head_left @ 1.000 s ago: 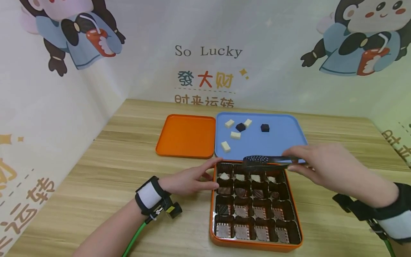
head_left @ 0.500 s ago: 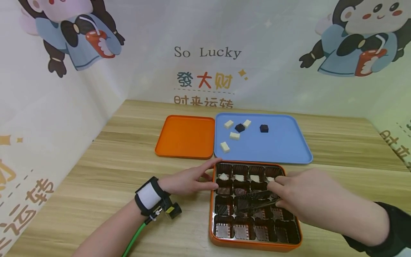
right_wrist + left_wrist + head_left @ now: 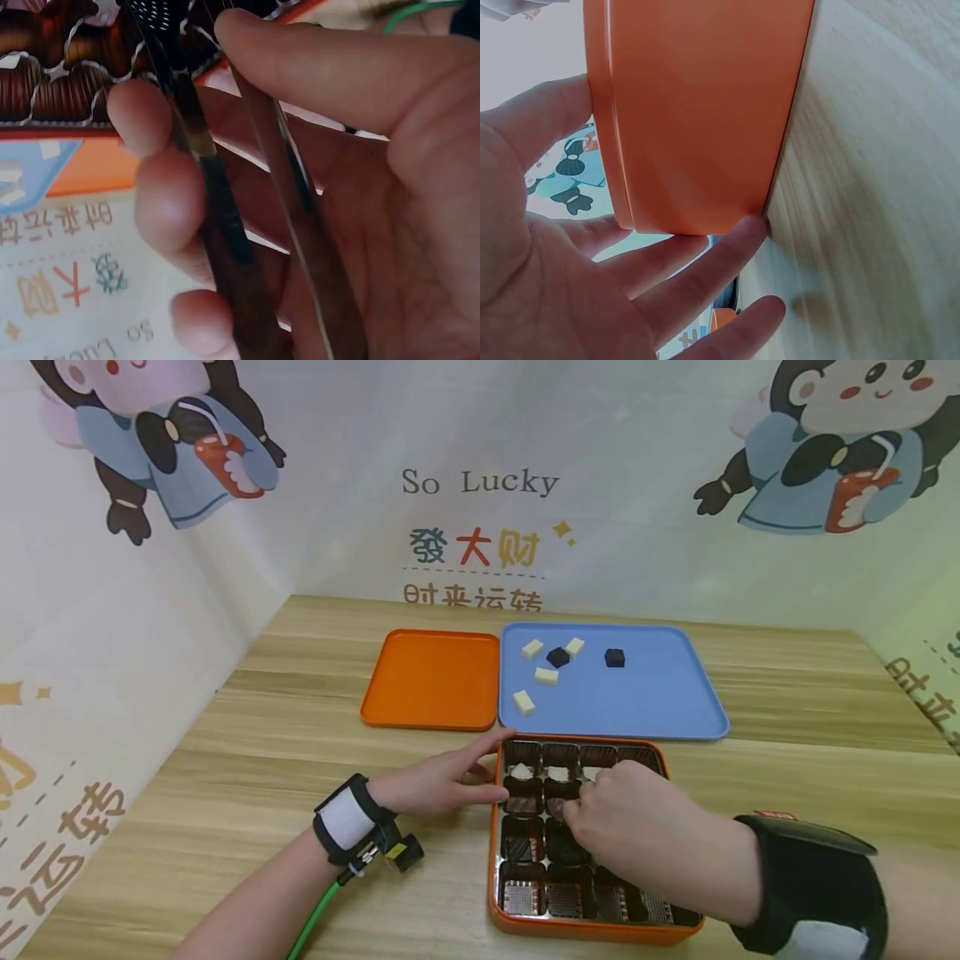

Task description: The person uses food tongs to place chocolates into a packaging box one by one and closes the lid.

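Observation:
An orange tin point(image 3: 592, 935) with a dark divided insert holds white chocolates point(image 3: 557, 774) in its far row and brown chocolates point(image 3: 523, 804) in the row nearer. A dark chocolate point(image 3: 517, 849) lies in the third row's left compartment. The compartment beside it looks dark; I cannot tell whether a piece lies there. My left hand point(image 3: 442, 781) touches the tin's left side, thumb at the rim and fingers around the far corner. Over the tin's right half, my right hand point(image 3: 633, 831) grips black tongs point(image 3: 225, 206) with perforated tips. The hand hides the tongs in the head view.
Behind the tin is a blue tray point(image 3: 645, 702) with several white pieces point(image 3: 547, 677) and two dark ones point(image 3: 615, 658). An orange tray point(image 3: 429, 681) stands to its left. A printed cloth point(image 3: 345, 510) closes off the back and sides of the wooden table point(image 3: 300, 693).
My right hand has come with the tongs from the tin's far edge toward its middle and turned, so it covers several right compartments. The left hand stays at the tin.

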Tool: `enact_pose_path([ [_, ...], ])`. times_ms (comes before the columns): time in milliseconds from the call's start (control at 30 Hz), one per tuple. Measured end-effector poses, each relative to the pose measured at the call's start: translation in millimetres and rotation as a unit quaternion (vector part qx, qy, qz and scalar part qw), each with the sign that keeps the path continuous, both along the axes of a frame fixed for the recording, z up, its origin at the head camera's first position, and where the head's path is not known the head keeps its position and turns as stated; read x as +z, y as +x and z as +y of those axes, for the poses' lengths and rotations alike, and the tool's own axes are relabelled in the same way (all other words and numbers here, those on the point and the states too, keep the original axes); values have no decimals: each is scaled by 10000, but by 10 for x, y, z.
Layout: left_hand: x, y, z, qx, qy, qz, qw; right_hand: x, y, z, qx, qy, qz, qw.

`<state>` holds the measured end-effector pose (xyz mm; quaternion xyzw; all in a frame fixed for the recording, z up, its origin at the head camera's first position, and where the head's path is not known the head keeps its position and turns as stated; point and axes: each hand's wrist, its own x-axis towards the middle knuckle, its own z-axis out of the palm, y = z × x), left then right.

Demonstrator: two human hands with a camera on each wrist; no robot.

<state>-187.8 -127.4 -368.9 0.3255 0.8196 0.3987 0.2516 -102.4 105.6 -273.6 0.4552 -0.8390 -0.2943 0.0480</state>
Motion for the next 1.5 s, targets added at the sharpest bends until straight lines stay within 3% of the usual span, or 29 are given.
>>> enact_pose_path([
  [300, -11, -7, -7, -44, 4, 57, 10000, 29, -13, -71, -98, 130, 13, 9999],
  [400, -9, -7, -12, -46, 0, 72, 10000, 102, -29, -38, -228, -60, -179, 9996],
  [500, -8, -4, -12, -54, -22, 94, 9999, 211, -71, 58, -514, -391, -682, 9956],
  [567, -3, -3, -11, -48, -35, 105, 9999, 304, -126, 166, -820, -688, -1132, 9878],
  [667, 5, 0, -9, -47, -19, 81, 10000, 435, -263, 372, -1330, -1259, -1786, 9667],
  [767, 18, 3, -11, -22, -28, 71, 10000, 480, -468, 601, -1697, -1912, -2046, 9449],
  [867, 19, 4, -15, -3, -63, 85, 9999, 406, -723, 835, -2033, -2364, -1837, 9322],
  [1067, -2, 2, -20, 14, -120, 119, 9999, 45, -1238, 1252, -2555, -2746, -1260, 9184],
  [1233, -20, 0, -18, -11, -67, 141, 9999, -291, -1578, 1461, -2757, -3184, -1455, 8952],
  [1367, -29, 3, -17, -23, -34, 62, 10000, -449, -1770, 1537, -2885, -3268, -1487, 8876],
  [1500, -12, 0, -14, -5, -40, 14, 10000, -488, -1900, 1555, -2932, -3247, -1589, 8851],
])
